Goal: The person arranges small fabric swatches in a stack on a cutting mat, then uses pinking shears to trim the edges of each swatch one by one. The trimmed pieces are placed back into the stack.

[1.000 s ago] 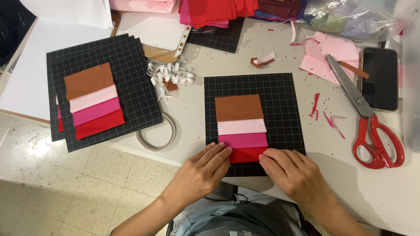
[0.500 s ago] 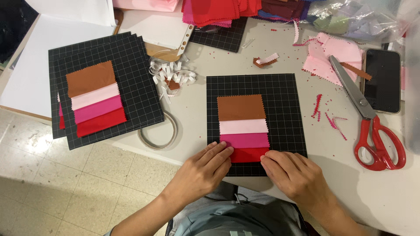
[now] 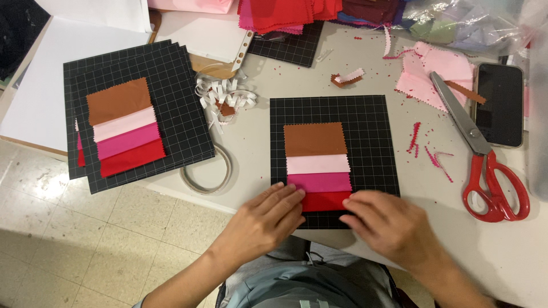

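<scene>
A black grid card (image 3: 374,134) lies on the table in front of me. Four fabric swatches overlap down it: brown (image 3: 315,138), pale pink (image 3: 318,164), magenta (image 3: 319,182) and red (image 3: 324,201). My left hand (image 3: 264,222) lies flat with its fingertips on the left end of the red swatch. My right hand (image 3: 388,223) presses flat on the red swatch's right end and the card's lower edge. Neither hand holds anything.
A stack of black grid cards (image 3: 171,97) with the same four swatch colours sits at left. Nearby are a tape ring (image 3: 208,174), curled white backing strips (image 3: 225,97), red-handled scissors (image 3: 485,165), a phone (image 3: 499,105), a pink fabric piece (image 3: 419,71) and fabric piles (image 3: 285,14) at the back.
Both hands stay on the red swatch; the fingers shifted only slightly.
</scene>
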